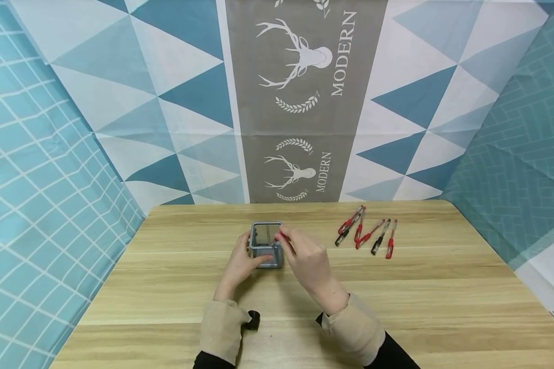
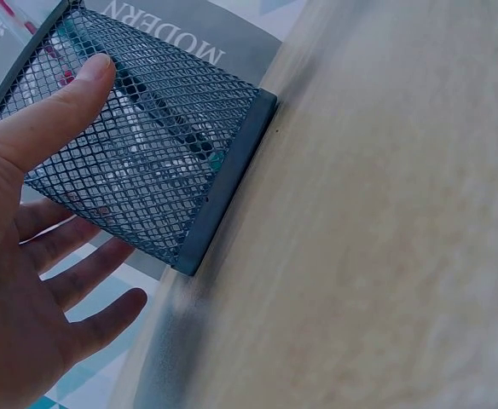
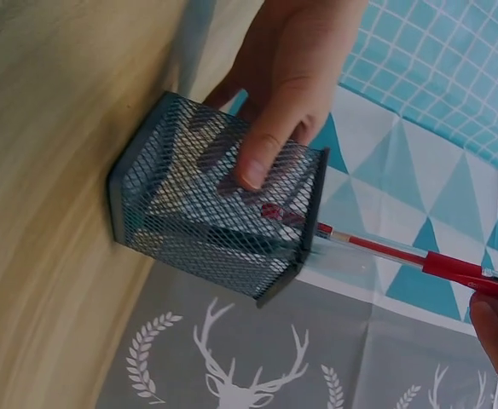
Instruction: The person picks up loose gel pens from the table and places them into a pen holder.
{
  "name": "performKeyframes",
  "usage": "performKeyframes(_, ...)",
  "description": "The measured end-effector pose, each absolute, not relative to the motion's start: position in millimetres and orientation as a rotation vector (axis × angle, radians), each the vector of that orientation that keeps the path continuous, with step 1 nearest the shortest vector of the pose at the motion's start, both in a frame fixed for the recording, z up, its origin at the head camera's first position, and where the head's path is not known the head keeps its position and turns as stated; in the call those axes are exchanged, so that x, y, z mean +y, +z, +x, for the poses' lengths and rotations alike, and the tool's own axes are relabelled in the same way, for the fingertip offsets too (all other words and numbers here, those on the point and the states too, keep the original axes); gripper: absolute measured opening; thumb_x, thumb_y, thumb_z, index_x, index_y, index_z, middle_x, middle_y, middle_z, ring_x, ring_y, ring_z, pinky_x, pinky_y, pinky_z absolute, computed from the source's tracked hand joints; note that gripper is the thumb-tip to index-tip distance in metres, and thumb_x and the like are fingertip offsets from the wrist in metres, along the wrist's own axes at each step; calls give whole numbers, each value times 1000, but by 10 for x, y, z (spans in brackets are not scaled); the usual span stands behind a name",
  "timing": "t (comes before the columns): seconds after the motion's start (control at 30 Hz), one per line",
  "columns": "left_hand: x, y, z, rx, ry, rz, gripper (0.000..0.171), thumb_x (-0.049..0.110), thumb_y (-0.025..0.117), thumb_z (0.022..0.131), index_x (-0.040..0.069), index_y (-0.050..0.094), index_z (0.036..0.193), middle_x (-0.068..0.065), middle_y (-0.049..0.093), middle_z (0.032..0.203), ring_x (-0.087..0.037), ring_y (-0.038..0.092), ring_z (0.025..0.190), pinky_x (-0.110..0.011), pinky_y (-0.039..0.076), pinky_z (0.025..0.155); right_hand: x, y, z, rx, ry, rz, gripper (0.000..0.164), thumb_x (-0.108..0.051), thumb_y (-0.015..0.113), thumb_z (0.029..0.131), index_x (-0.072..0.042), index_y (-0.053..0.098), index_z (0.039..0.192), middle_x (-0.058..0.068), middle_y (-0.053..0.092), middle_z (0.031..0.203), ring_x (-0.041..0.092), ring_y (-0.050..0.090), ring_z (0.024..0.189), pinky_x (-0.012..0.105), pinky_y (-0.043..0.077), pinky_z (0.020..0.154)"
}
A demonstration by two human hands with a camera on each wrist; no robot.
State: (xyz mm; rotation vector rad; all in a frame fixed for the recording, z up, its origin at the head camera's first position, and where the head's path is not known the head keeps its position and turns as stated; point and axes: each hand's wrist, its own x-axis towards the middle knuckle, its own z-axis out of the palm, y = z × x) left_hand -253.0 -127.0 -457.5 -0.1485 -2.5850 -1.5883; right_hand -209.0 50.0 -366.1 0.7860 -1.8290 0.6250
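Observation:
A dark metal mesh pen holder (image 1: 277, 257) stands upright on the wooden table. My left hand (image 1: 241, 262) holds it from the left, with the thumb on its near wall and the fingers around the other side. In my right hand (image 1: 310, 262), thumb and fingers pinch a clear-barrelled pen with a red grip (image 3: 454, 270). The right wrist view shows this pen's far end inside the holder's mouth. Through the mesh in the left wrist view, a long dark thing with a green spot (image 2: 168, 115) leans inside; its kind is unclear.
Several red and black pens (image 1: 367, 230) lie in a loose group at the table's back right. A patterned backdrop (image 1: 300, 195) rises behind the table's far edge (image 1: 203, 206). Blue tiled cloth (image 1: 37, 205) hangs on the left side.

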Motion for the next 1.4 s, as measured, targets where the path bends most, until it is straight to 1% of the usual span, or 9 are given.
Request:
performKeyframes(0.27,-1272,-4583,-2541,-2599,-1576,-132,88,31,80,67,7,34,138,-12,40,136,-29,40,123,-47,32,104,443,-3731,-2131,-1900,592,793,21,-9,74,72,-1,66,89,8,69,79,16,66,65,18,53,57)
performKeyframes(0.33,-1274,-4586,-2547,-2604,-1565,-141,88,32,79,67,7,33,138,-12,39,136,-29,40,123,-47,33,103,427,-3736,-2137,-1927,596,788,20,-9,73,73,-1,66,89,9,69,80,17,67,67,18,53,58)
performKeyframes(0.63,-1271,-4578,-2546,-2599,-1569,-132,87,28,79,68,7,33,138,-12,41,135,-29,41,122,-48,33,103,370,-3720,-2119,-2001,660,820,15,-9,68,78,0,63,89,10,68,79,16,66,67,16,53,57)
performKeyframes(0.97,-1275,-4556,-2538,-2568,-1607,-142,90,30,81,65,7,34,138,-12,41,134,-29,42,121,-46,33,104,393,-3681,-2133,-2010,656,783,16,-7,69,77,1,63,89,11,68,79,16,66,65,14,51,53)
performKeyframes(1.17,-1283,-4567,-2535,-2584,-1587,-143,88,30,80,67,6,34,138,-13,41,134,-28,42,120,-47,33,103,343,-3698,-2160,-1995,618,802,15,-8,70,77,-1,62,88,9,67,78,16,65,65,18,53,55)
performKeyframes(1.4,-1278,-4571,-2536,-2581,-1599,-150,88,29,80,67,6,34,138,-13,41,134,-28,43,119,-46,34,102,302,-3800,-2196,-1999,576,781,14,-9,71,77,-4,61,84,6,67,75,14,65,62,20,51,47)
